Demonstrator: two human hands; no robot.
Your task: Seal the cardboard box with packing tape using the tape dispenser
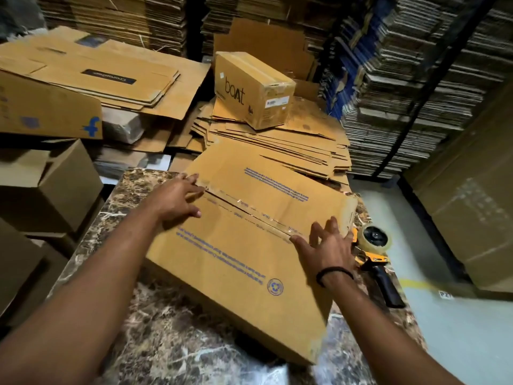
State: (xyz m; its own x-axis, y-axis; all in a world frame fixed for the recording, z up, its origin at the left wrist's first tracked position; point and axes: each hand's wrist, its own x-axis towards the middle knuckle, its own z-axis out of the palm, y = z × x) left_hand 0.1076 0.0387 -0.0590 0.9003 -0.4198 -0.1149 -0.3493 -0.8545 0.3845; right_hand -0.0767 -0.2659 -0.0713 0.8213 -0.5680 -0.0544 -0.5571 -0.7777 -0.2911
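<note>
A large brown cardboard box (244,254) with blue print lies on the marble table (172,323), its two top flaps meeting at a diagonal centre seam with old tape residue. My left hand (177,200) rests flat with spread fingers on the seam's far left end. My right hand (327,245) presses with spread fingers on the seam's near right end; a black band is on that wrist. The tape dispenser (374,254), yellow with a black handle and a roll of clear tape, lies on the table just right of my right hand, untouched.
A closed "boat" box (254,88) sits on a pile of flattened cartons (277,140) behind the table. More flattened cartons and boxes lie at the left. Tall stacks of cardboard (416,79) line the right. Grey floor (458,315) is at the right.
</note>
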